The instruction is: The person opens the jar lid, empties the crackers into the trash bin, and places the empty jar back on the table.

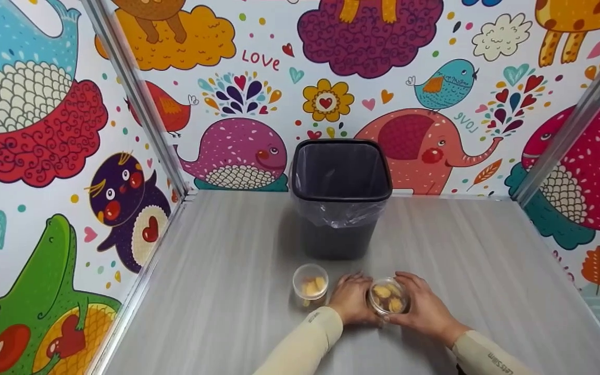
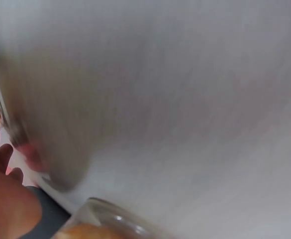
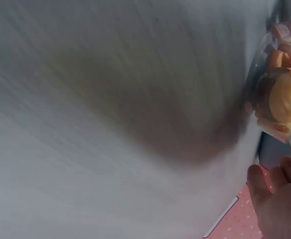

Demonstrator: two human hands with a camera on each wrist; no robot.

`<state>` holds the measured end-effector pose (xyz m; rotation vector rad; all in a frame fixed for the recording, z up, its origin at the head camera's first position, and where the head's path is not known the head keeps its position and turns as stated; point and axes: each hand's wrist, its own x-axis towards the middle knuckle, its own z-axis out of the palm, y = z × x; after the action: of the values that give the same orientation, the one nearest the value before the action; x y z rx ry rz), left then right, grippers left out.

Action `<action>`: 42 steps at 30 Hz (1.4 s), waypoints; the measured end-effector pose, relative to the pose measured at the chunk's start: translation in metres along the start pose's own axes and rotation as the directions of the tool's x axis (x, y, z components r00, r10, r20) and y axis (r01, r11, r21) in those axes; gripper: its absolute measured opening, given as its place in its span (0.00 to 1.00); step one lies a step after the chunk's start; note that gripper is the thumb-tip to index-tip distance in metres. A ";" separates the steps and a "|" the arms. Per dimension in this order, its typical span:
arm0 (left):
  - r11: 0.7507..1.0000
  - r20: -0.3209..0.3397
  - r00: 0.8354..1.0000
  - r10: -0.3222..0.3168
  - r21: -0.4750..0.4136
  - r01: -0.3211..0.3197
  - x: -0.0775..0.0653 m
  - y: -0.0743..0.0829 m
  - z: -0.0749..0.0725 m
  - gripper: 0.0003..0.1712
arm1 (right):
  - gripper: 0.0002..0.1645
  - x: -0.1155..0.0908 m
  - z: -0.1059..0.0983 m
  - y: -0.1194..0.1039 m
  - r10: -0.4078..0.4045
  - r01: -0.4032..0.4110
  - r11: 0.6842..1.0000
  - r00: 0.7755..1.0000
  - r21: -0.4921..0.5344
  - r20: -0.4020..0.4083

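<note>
A clear round jar [image 1: 389,298] of golden biscuits stands between my two hands at the front of the table. My right hand [image 1: 427,308] holds it from the right, fingers at the far side and thumb at the near side. From the left, my left hand [image 1: 353,301] holds the same jar, its thumb at the near side. In the right wrist view, biscuits [image 3: 286,97] show through the clear wall. A second clear jar [image 1: 310,284], part filled with yellowish pieces, stands just left of my left hand; its rim [image 2: 118,211] shows in the left wrist view.
Behind the jars stands a dark square bin [image 1: 339,234] lined with a clear bag, near the back wall. Walls printed with cartoon animals enclose the grey table [image 1: 227,250] at the left, back and right.
</note>
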<state>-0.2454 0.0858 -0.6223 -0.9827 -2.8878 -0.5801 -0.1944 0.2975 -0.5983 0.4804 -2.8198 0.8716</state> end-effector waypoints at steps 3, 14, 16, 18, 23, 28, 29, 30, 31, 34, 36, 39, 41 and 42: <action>1.000 -0.010 1.000 0.006 0.000 -0.006 0.001 -0.001 0.000 0.52 | 0.56 0.004 -0.002 0.002 -0.045 0.045 0.999 0.999 0.006 0.015; 0.999 -0.021 0.999 0.047 -0.008 -0.047 0.004 -0.003 0.006 0.53 | 0.54 0.039 -0.035 0.018 -0.323 0.306 0.946 0.891 0.104 0.318; 0.999 -0.009 0.999 0.038 -0.005 -0.038 0.004 -0.002 0.007 0.53 | 0.55 0.039 -0.037 0.019 -0.303 0.283 0.953 0.887 0.108 0.348; 1.000 -0.004 1.000 0.028 -0.002 -0.028 0.003 -0.001 0.008 0.53 | 0.55 0.038 -0.038 0.018 -0.279 0.259 0.960 0.894 0.104 0.350; 1.000 -0.012 1.000 0.005 0.017 -0.005 0.003 -0.003 0.008 0.53 | 0.56 0.025 -0.032 0.014 -0.211 0.208 0.977 0.946 0.039 0.246; 1.000 -0.035 0.999 0.002 -0.012 -0.002 0.000 -0.002 0.003 0.49 | 0.56 0.006 -0.017 0.007 -0.101 0.097 0.994 0.989 0.047 0.107; 1.000 -0.037 0.999 0.002 -0.018 -0.002 0.000 -0.001 0.002 0.49 | 0.56 0.003 -0.014 0.006 -0.081 0.077 0.996 0.993 0.051 0.086; 1.000 -0.036 0.999 0.000 -0.023 -0.001 -0.001 -0.001 0.001 0.49 | 0.56 0.001 -0.011 0.005 -0.060 0.057 0.997 0.996 0.057 0.068; 1.000 -0.036 0.999 0.000 -0.021 -0.001 -0.001 0.000 0.001 0.49 | 0.56 -0.001 -0.008 0.004 -0.043 0.039 0.997 0.998 0.063 0.052; 1.000 -0.036 0.999 -0.004 -0.013 0.004 -0.001 0.000 0.001 0.49 | 0.57 -0.002 -0.002 0.003 0.005 -0.006 0.998 1.000 0.068 0.018; 1.000 -0.036 0.999 -0.005 -0.010 0.005 -0.001 0.001 0.002 0.49 | 0.56 -0.002 0.000 0.003 0.023 -0.023 0.997 1.000 0.068 0.003; 1.000 -0.031 0.999 -0.010 -0.021 0.010 -0.001 0.000 0.004 0.50 | 0.56 0.001 -0.001 0.005 0.019 -0.019 0.998 1.000 0.055 0.003; 0.999 -0.027 1.000 -0.011 -0.035 0.010 -0.001 0.000 0.005 0.51 | 0.56 0.003 -0.004 0.008 -0.010 0.009 0.999 1.000 0.044 0.022; 0.999 -0.025 1.000 -0.012 -0.041 0.011 -0.001 -0.001 0.005 0.51 | 0.56 0.004 -0.006 0.010 -0.031 0.029 0.999 0.999 0.042 0.041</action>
<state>-0.2448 0.0866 -0.6273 -0.9574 -2.8719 -0.6497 -0.2017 0.3077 -0.5973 0.5521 -2.8291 0.9270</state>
